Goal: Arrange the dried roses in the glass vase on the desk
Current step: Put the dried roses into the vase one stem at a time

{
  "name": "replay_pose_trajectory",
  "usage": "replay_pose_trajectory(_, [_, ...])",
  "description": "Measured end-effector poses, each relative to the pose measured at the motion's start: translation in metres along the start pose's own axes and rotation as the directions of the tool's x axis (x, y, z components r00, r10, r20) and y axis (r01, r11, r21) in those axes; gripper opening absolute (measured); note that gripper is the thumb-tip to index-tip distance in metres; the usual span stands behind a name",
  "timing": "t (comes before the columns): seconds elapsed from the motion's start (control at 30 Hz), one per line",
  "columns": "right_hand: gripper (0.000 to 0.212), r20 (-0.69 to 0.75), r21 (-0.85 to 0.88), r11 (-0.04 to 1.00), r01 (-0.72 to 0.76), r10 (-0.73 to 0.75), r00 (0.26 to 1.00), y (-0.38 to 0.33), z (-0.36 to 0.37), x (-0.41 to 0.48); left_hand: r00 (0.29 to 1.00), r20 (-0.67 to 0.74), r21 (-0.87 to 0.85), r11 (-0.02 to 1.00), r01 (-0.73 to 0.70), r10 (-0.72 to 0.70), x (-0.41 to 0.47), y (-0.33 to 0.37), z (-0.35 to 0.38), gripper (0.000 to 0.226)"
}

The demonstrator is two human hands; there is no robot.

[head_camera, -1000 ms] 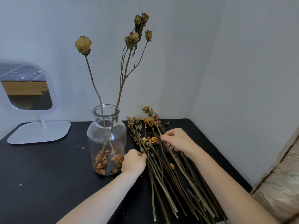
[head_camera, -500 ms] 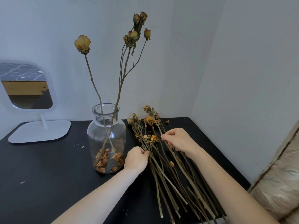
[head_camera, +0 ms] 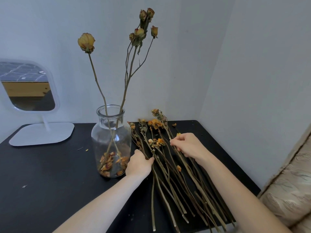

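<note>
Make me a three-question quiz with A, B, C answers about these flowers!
1. Where do the loose roses lie?
A) right of the vase
B) left of the vase
C) on the mirror

2. What colour is the desk?
A) white
B) black
C) red

3. What is the left hand doing?
A) lying flat
B) gripping loose roses
C) lifting the vase

Answers:
1 A: they lie on the vase's right.
2 B: its top is black.
3 B: its fingers curl round their stems.

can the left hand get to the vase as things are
Probably yes: the vase stands right beside the left hand with nothing between them, though that hand grips rose stems just now.
</note>
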State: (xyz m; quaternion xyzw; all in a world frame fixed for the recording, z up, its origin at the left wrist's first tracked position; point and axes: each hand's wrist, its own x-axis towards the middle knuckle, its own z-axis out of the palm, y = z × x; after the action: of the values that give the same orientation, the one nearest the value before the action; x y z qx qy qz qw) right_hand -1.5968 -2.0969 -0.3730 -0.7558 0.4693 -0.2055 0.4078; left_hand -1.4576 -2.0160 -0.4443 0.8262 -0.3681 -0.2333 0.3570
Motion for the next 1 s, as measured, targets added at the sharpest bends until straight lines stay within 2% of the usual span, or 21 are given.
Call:
replay_pose_trajectory(0.1, [0.017,-0.009,-0.015,1.0,-0.002,0.002,1.0,0.002,0.0,0.0,1.0,0.005,0.027,0.999,0.023,-0.023,0.005,0.001,0.004,0.026])
replay_pose_trajectory(0.23, [0.017,-0.014,-0.019,1.0,0.001,-0.001,1.0,0.005,0.0,0.0,0.998,-0.004,0.012,0.998,0.055,-0.055,0.005,0.002,0.007,0.035])
replay_pose_trajectory(0.47, [0.015,-0.005,-0.002,1.0,-0.006,0.006,1.0,0.006,0.001,0.001,0.999,-0.051,-0.187,0.982,0.007,-0.017,0.0,0.008,0.009,0.049])
replay_pose_trajectory(0.57, [0.015,-0.01,-0.011,1.0,0.001,-0.002,1.0,0.005,0.001,0.0,0.997,-0.067,-0.309,0.951,0.006,-0.028,-0.001,0.012,0.007,0.043])
replay_pose_trajectory(0.67, [0.017,-0.036,0.017,1.0,0.012,-0.011,0.999,0.004,0.0,0.0,0.994,-0.11,-0.334,0.942,-0.021,-0.016,-0.002,0.016,0.003,0.032])
replay_pose_trajectory(1.0, [0.017,-0.134,0.116,0.992,0.054,-0.038,0.99,0.002,-0.008,0.0,0.993,-0.096,-0.484,0.869,-0.106,0.067,-0.01,0.043,-0.014,0.029])
